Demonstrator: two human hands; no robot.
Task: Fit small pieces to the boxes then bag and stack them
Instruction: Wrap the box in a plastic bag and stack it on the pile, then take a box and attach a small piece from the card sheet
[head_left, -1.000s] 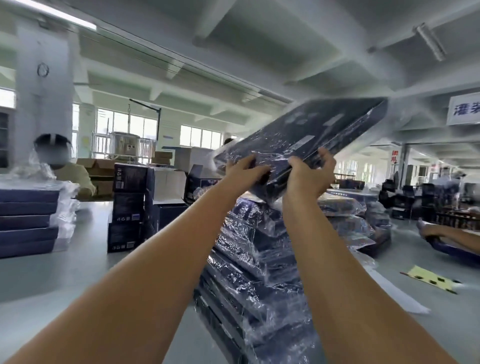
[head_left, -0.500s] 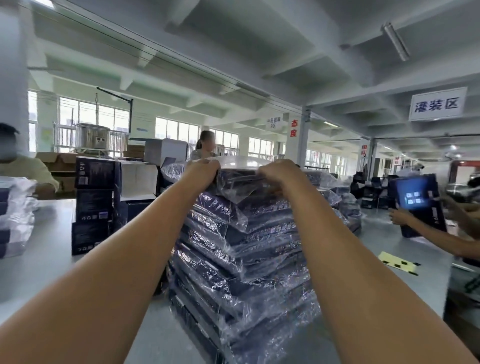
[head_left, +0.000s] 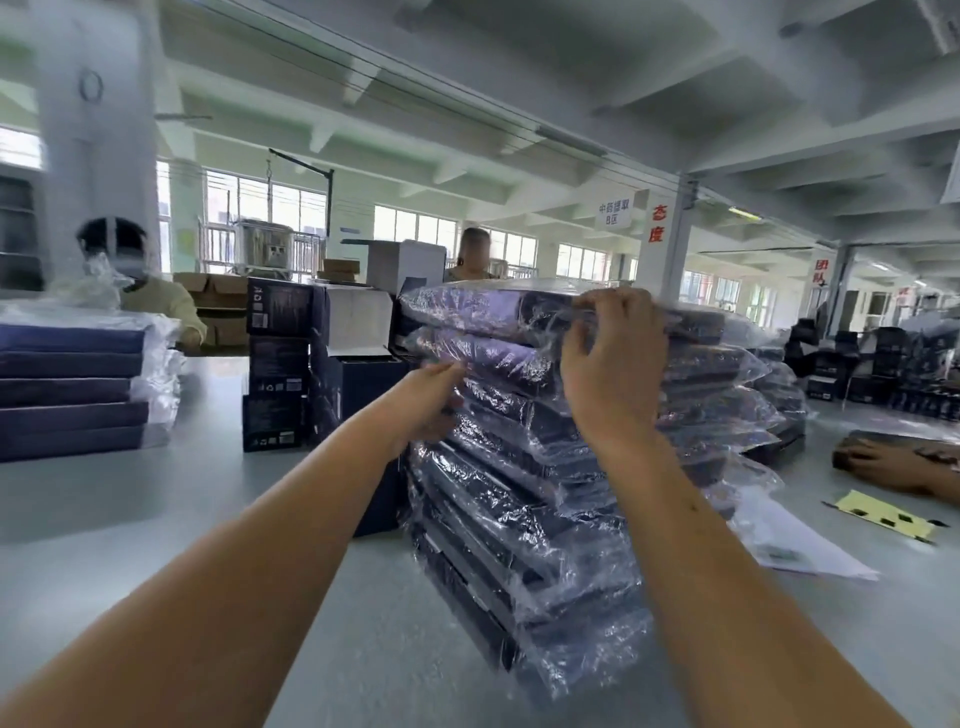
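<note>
**Both hands at the wrapped stack**

A tall stack of flat dark-blue boxes in clear plastic bags (head_left: 524, 499) stands on the grey table (head_left: 156, 519) at the frame's centre. The right hand (head_left: 613, 364) curls its fingers over the near edge of the top bagged box (head_left: 493, 306), pinching the wrap. The left hand (head_left: 426, 400) lies against the stack's left side, lower down; its grasp cannot be told.
</note>
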